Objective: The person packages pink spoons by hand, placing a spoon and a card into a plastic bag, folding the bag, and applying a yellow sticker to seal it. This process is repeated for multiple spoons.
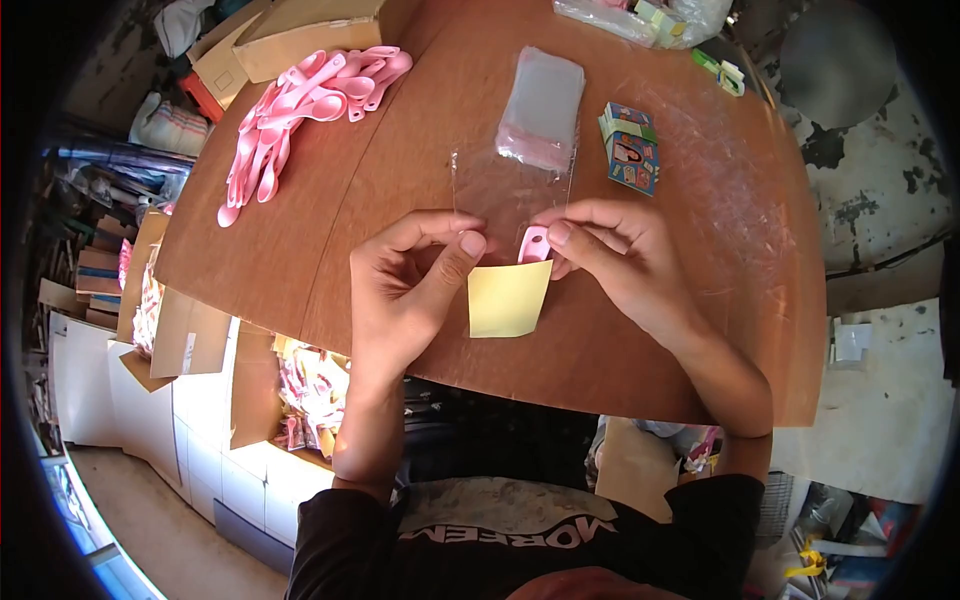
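Observation:
My left hand [420, 285] pinches the left edge of a clear plastic bag [510, 190] at the near side of the wooden table. My right hand [620, 255] is closed on the bag's right edge. Between the hands a pink spoon's handle end [536, 243], with a small hole, sticks up behind a yellow paper card [508, 300]. The rest of that spoon is hidden. Whether the card and spoon are inside the bag I cannot tell.
Pink spoons [300, 105] lie piled at the table's upper left, by a cardboard box [310, 35]. Beyond my hands are stacked clear bags [542, 105] and printed cards [630, 150]. A box of packed items [310, 390] stands below the table's left edge.

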`<action>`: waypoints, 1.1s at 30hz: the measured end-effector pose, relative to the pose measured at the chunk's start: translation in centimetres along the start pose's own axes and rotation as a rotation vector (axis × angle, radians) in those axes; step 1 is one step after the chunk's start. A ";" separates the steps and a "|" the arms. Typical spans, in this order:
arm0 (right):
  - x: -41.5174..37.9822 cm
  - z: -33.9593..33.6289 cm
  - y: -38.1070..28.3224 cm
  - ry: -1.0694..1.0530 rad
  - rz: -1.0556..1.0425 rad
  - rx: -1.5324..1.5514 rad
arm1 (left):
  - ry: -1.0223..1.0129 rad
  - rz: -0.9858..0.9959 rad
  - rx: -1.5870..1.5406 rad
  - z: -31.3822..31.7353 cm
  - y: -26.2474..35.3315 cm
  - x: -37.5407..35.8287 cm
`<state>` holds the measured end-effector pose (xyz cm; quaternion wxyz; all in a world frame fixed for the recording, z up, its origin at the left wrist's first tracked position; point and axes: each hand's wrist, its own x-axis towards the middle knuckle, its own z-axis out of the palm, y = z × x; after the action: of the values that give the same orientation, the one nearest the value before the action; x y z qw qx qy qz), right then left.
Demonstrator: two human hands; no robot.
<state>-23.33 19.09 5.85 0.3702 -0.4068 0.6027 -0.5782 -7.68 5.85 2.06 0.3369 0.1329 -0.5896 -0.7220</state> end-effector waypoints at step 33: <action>1.0 0.3 3.6 -0.076 -0.256 -0.051 | -0.085 0.112 0.157 -3.4 -0.9 -0.1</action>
<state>-23.70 18.07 2.26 0.3056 -0.5112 0.5460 -0.5892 -5.90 3.37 0.22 0.3400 0.0951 -0.6647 -0.6585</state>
